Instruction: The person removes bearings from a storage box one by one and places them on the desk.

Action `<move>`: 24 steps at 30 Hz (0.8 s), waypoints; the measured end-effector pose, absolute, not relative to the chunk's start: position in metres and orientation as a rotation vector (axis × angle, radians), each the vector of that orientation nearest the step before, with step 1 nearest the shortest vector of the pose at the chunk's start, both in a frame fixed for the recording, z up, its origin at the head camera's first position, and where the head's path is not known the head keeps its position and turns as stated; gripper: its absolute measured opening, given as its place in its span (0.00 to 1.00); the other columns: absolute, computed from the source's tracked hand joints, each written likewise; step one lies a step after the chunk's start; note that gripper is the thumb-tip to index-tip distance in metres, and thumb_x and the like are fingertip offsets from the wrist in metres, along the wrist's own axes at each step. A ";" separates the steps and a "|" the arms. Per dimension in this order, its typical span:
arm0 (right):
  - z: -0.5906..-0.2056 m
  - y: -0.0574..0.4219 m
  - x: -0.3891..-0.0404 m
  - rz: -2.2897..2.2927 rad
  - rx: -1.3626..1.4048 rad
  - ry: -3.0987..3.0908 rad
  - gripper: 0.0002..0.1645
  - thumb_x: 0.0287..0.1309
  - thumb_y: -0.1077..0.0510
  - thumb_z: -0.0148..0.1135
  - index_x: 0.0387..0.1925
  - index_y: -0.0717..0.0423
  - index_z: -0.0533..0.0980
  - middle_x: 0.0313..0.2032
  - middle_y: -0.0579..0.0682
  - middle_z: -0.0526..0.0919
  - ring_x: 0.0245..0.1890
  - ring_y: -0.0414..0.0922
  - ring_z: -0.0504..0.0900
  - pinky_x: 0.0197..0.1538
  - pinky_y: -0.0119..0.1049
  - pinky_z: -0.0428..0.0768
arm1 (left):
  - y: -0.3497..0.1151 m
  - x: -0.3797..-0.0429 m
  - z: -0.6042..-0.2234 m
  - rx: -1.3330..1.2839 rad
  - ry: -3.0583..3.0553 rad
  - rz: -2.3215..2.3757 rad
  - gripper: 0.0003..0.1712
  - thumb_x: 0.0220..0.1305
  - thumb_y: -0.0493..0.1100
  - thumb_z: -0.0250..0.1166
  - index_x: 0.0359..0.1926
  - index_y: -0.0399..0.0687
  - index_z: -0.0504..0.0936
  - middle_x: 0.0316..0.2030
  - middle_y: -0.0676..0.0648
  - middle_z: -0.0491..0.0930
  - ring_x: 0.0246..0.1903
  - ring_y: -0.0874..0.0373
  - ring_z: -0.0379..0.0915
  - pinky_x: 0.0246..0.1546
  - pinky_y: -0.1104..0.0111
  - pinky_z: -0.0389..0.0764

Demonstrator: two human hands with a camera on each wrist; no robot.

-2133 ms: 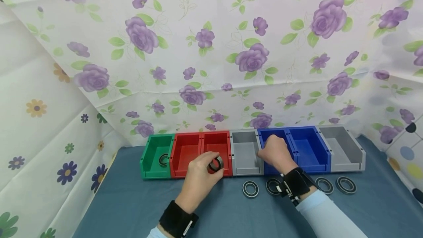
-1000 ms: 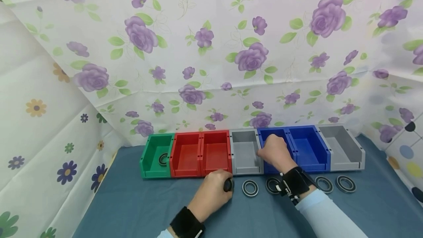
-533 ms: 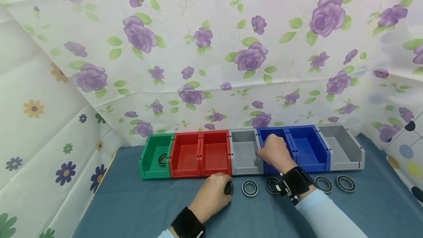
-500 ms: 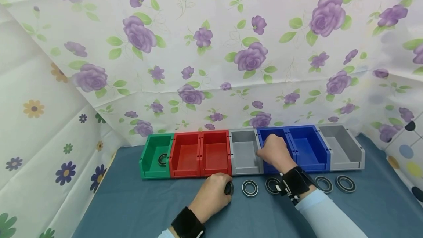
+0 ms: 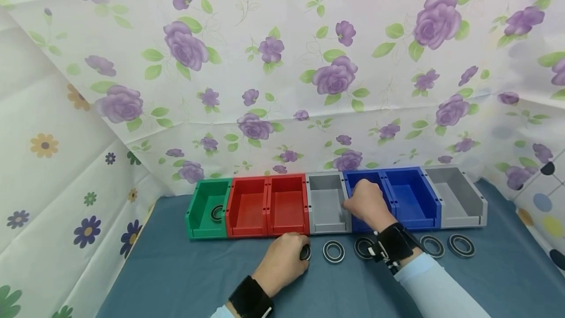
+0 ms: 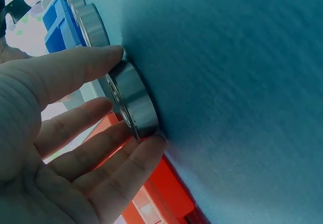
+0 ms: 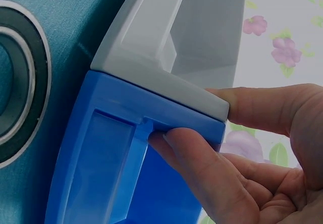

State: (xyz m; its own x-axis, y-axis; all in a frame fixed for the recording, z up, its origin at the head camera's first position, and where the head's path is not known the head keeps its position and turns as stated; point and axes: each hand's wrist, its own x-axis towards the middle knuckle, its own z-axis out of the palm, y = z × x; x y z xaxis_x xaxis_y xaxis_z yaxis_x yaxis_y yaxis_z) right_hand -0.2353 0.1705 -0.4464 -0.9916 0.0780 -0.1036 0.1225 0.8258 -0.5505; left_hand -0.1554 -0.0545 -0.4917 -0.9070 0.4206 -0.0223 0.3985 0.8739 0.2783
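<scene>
My left hand [image 5: 282, 264] holds a ball bearing [image 6: 137, 103] by its rim, between thumb and fingertips. This bearing lies on the blue-green cloth in front of the red bins, mostly hidden by the hand in the head view. With thumb and index finger, my right hand [image 5: 370, 204] pinches the adjoining side walls of a grey bin [image 5: 328, 202] and a blue bin [image 7: 101, 163]. Right of the left hand, another bearing [image 5: 334, 252] lies flat. A further bearing [image 5: 364, 249] is partly covered by the right wrist strap.
The bins stand in one row along the floral backdrop. A bearing [image 5: 217, 213] sits in the green bin [image 5: 208, 232] at the left end. Two more bearings lie at the right, one [image 5: 432, 247] beside the other [image 5: 461, 246], before a blue bin and the grey end bin [image 5: 463, 222].
My left hand has brought the bearing down and right from in front of the red bin onto the cloth. Lately it has barely shifted. The right hand keeps its place on the bin walls.
</scene>
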 end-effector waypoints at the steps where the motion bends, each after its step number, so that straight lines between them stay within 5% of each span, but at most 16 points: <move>1: -0.446 0.171 -0.235 -0.890 0.161 2.931 0.19 0.41 0.55 0.66 0.09 0.53 0.65 0.10 0.44 0.59 0.11 0.43 0.66 0.15 0.32 0.64 | -0.055 -0.155 -0.491 0.653 2.962 0.413 0.22 0.45 0.47 0.74 0.44 0.51 0.82 0.34 0.56 0.76 0.30 0.64 0.66 0.38 0.68 0.75; 16: -0.448 0.172 -0.236 -0.886 0.172 2.925 0.20 0.41 0.55 0.66 0.09 0.53 0.65 0.10 0.43 0.59 0.11 0.42 0.66 0.15 0.32 0.64 | -0.081 -0.161 -0.460 0.712 3.161 0.659 0.25 0.50 0.52 0.70 0.51 0.52 0.80 0.43 0.54 0.78 0.41 0.62 0.73 0.41 0.66 0.76; 24: -0.448 0.171 -0.236 -0.896 0.171 2.923 0.20 0.41 0.55 0.66 0.09 0.52 0.65 0.10 0.44 0.59 0.11 0.43 0.66 0.15 0.33 0.65 | -0.123 -0.179 -0.438 0.553 3.350 0.810 0.34 0.53 0.53 0.68 0.61 0.53 0.71 0.55 0.50 0.72 0.52 0.57 0.68 0.43 0.63 0.75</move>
